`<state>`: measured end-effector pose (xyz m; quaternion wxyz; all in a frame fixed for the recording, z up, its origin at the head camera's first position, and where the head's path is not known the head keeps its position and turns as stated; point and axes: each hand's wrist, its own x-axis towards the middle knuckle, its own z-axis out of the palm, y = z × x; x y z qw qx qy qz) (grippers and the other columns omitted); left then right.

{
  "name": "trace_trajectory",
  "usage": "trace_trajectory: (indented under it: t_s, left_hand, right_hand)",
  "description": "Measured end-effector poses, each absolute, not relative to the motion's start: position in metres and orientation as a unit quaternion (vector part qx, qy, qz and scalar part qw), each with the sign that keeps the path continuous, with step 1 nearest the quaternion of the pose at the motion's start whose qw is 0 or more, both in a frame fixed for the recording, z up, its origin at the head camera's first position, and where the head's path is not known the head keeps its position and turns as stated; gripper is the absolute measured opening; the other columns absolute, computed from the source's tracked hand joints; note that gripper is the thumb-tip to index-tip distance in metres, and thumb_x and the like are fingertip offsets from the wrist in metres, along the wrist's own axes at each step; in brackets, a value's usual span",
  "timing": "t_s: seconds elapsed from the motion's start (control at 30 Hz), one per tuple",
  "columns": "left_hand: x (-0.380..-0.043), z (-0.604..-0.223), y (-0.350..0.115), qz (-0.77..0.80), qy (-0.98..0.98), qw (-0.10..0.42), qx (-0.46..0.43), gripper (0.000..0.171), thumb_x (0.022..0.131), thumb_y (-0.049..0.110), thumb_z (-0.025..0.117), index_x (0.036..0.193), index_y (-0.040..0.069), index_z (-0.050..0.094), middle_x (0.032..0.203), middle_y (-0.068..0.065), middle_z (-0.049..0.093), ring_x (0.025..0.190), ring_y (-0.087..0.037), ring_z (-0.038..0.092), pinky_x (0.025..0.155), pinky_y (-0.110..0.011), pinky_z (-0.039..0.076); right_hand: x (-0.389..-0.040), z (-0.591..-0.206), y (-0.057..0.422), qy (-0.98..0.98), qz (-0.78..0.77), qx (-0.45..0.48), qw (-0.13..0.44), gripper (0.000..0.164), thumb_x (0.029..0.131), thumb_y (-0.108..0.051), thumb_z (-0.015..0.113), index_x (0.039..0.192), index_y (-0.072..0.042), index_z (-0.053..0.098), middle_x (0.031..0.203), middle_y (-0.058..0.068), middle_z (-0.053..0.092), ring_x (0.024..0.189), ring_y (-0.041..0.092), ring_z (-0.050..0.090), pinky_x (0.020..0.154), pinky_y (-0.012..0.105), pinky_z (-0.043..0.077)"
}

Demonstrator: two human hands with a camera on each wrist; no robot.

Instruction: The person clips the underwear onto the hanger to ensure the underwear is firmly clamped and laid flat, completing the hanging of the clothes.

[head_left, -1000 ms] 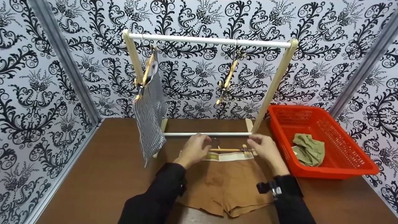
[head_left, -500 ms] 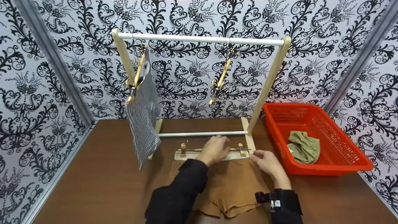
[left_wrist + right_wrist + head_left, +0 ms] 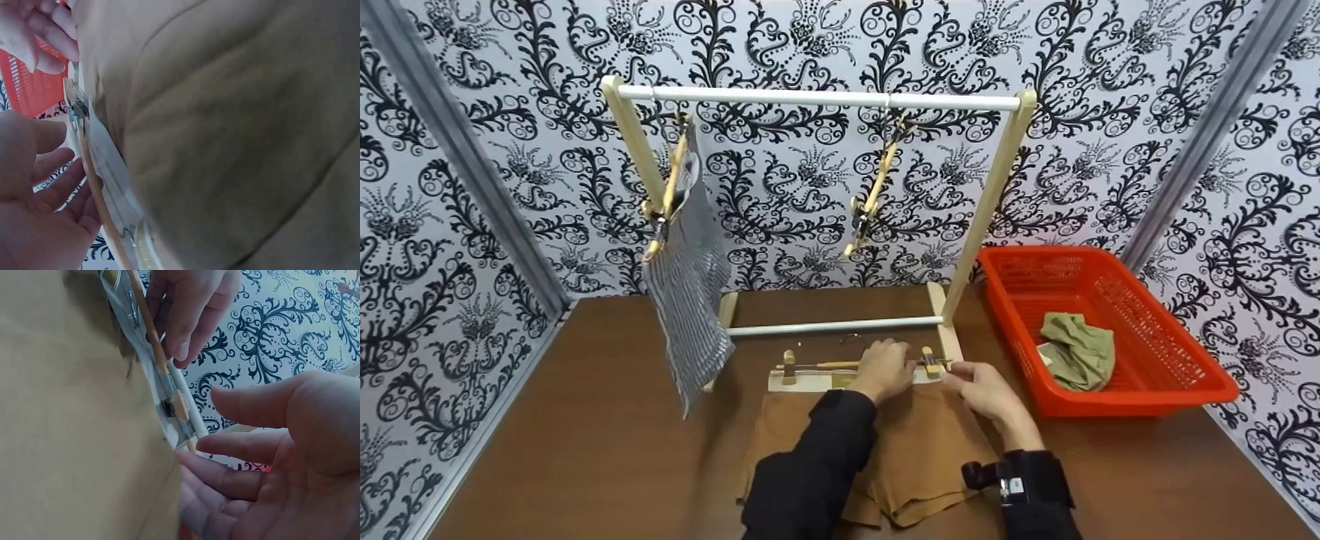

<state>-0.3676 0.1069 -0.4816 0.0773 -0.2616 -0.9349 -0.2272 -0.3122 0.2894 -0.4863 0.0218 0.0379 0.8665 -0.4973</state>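
Observation:
Brown shorts [image 3: 922, 450] lie flat on the table, their pale waistband [image 3: 802, 381] at the far side. Along that waistband runs a wooden clip hanger [image 3: 838, 365], with a left clip [image 3: 789, 366] and a right clip [image 3: 931, 360]. My left hand [image 3: 885, 369] touches the hanger bar beside the right clip; in the left wrist view its fingertips [image 3: 70, 183] reach behind the bar, thumb apart. At the waistband's right corner is my right hand [image 3: 986, 394]. Its fingers touch the corner in the right wrist view, and the thumb [image 3: 250, 405] stands apart from them.
Behind the shorts stands a wooden rack with a white top rail [image 3: 810, 96]. Grey striped clothing [image 3: 686, 277] hangs at its left, a bare hanger [image 3: 877, 184] nearer its right. A red basket [image 3: 1110, 405] on the right holds an olive-green garment [image 3: 1078, 351].
My left hand has moved right, from the waistband's left part to the hanger's right clip. My right hand has come down to the waistband's right corner. The head view has shifted slightly.

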Motion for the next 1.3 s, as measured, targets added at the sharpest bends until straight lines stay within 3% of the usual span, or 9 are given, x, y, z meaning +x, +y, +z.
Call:
trace_trajectory:
  t_s: [0.13,0.33,0.4,0.53,0.67,0.8,0.97,1.13,1.3]
  left_hand:
    - [-0.369,-0.485,0.105,-0.244,-0.930,0.082,-0.262,0.025,0.094,0.015,0.064,0.112,0.000,0.074,0.105,-0.015,0.071,0.101,-0.036,0.065,0.088,-0.044,0.052]
    - [-0.370,-0.492,0.106,-0.251,-0.928,0.082,-0.265,0.022,0.095,0.016,0.062,0.108,0.006,0.077,0.104,-0.009,0.072,0.100,-0.033,0.065,0.087,-0.045,0.051]
    - [-0.370,-0.494,0.107,-0.248,-0.928,0.080,-0.265,0.021,0.095,0.016,0.061,0.105,0.008,0.077,0.102,-0.007,0.073,0.098,-0.032,0.065,0.085,-0.045,0.050]
    - [-0.369,-0.497,0.109,-0.246,-0.930,0.088,-0.260,0.015,0.093,0.016,0.066,0.099,0.011,0.078,0.097,-0.006,0.073,0.093,-0.032,0.064,0.078,-0.045,0.048]
    - [-0.368,-0.499,0.108,-0.255,-0.926,0.089,-0.263,0.013,0.090,0.015,0.071,0.100,0.011,0.078,0.098,-0.005,0.074,0.092,-0.032,0.063,0.075,-0.043,0.045]
    - [-0.366,-0.500,0.108,-0.265,-0.923,0.085,-0.267,0.017,0.091,0.015,0.071,0.106,0.010,0.077,0.102,-0.006,0.073,0.096,-0.031,0.061,0.080,-0.042,0.044]
    - [-0.365,-0.502,0.107,-0.288,-0.915,0.092,-0.269,0.016,0.093,0.013,0.069,0.107,0.009,0.077,0.104,-0.007,0.071,0.097,-0.030,0.060,0.083,-0.043,0.042]
    - [-0.367,-0.502,0.108,-0.312,-0.902,0.120,-0.272,0.016,0.093,0.012,0.068,0.106,0.010,0.077,0.101,-0.006,0.071,0.096,-0.028,0.060,0.080,-0.040,0.042]
    - [-0.367,-0.502,0.109,-0.335,-0.891,0.140,-0.272,0.014,0.093,0.012,0.069,0.104,0.012,0.078,0.096,-0.001,0.070,0.092,-0.021,0.059,0.077,-0.035,0.039]
  right_hand:
    - [-0.314,-0.491,0.292,0.833,-0.550,0.038,0.045,0.045,0.101,-0.010,0.060,0.135,0.017,0.051,0.114,0.021,0.067,0.098,0.028,0.063,0.083,0.038,0.052]
    - [-0.316,-0.495,0.290,0.809,-0.583,0.032,0.075,0.048,0.102,-0.014,0.059,0.138,0.016,0.049,0.125,0.022,0.064,0.113,0.030,0.059,0.099,0.048,0.045]
    - [-0.316,-0.495,0.288,0.802,-0.591,0.031,0.081,0.048,0.102,-0.014,0.059,0.139,0.015,0.049,0.120,0.018,0.064,0.108,0.027,0.058,0.096,0.044,0.045]
    - [-0.316,-0.496,0.287,0.790,-0.606,0.005,0.094,0.044,0.103,-0.013,0.057,0.136,0.016,0.051,0.105,0.009,0.065,0.091,0.019,0.057,0.077,0.029,0.046]
    - [-0.317,-0.497,0.288,0.776,-0.622,-0.025,0.103,0.038,0.103,-0.010,0.056,0.128,0.018,0.054,0.099,0.005,0.067,0.084,0.015,0.058,0.069,0.023,0.045]
    - [-0.317,-0.498,0.289,0.758,-0.641,-0.043,0.109,0.034,0.101,-0.005,0.057,0.121,0.022,0.055,0.099,0.007,0.067,0.086,0.014,0.061,0.074,0.023,0.050]
    - [-0.319,-0.498,0.289,0.734,-0.668,-0.039,0.117,0.036,0.100,-0.001,0.056,0.126,0.024,0.050,0.105,0.011,0.066,0.088,0.012,0.065,0.078,0.024,0.054]
    - [-0.321,-0.497,0.288,0.736,-0.671,0.001,0.089,0.042,0.101,-0.004,0.057,0.134,0.020,0.048,0.116,0.021,0.065,0.093,0.016,0.065,0.080,0.026,0.054]
    - [-0.322,-0.494,0.288,0.741,-0.669,0.023,0.059,0.045,0.102,-0.008,0.059,0.137,0.019,0.049,0.128,0.026,0.062,0.108,0.023,0.062,0.090,0.030,0.052]
